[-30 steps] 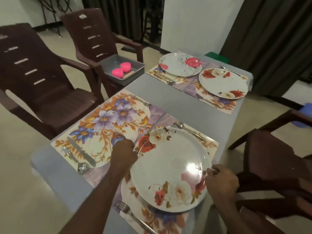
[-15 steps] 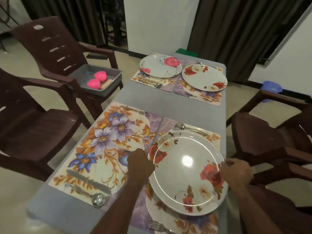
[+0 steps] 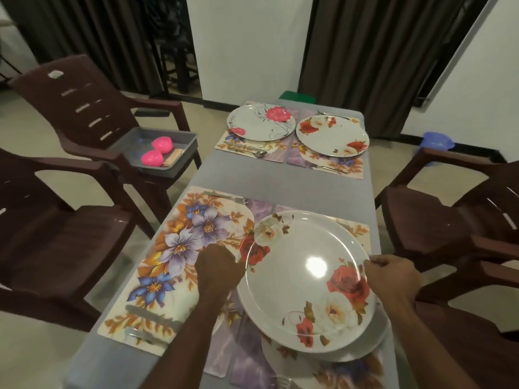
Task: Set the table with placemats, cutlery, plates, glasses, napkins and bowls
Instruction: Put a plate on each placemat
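At the near end of the surface (image 3: 280, 189), both hands hold one large plate (image 3: 306, 279) printed with red and white roses. The left hand (image 3: 219, 270) curls round its left rim and the right hand (image 3: 393, 272) pinches its right rim, so the two hands are set well apart with the plate between them. The plate tilts slightly above the near right placemat (image 3: 354, 228), and a second pale rim (image 3: 362, 353) shows beneath its near edge, seemingly another plate under it, though I cannot tell whether the two touch.

The step in hand looks like plate laying. Each of the two far placemats already carries a plate: a pink-flowered one (image 3: 261, 122) on the left and a rose one (image 3: 332, 136) on the right. The near left placemat (image 3: 179, 248) has a fork (image 3: 226, 196) along its far edge and a knife (image 3: 153, 321) at its near edge, but no plate.

The next move probably calls for carrying the held plate left, keeping it level, and lowering it onto the middle of that bare placemat without knocking the cutlery. A grey tray (image 3: 157, 150) with two pink items sits on a chair (image 3: 92, 108) to the left. No glasses, napkins or bowls are visible on the surface.
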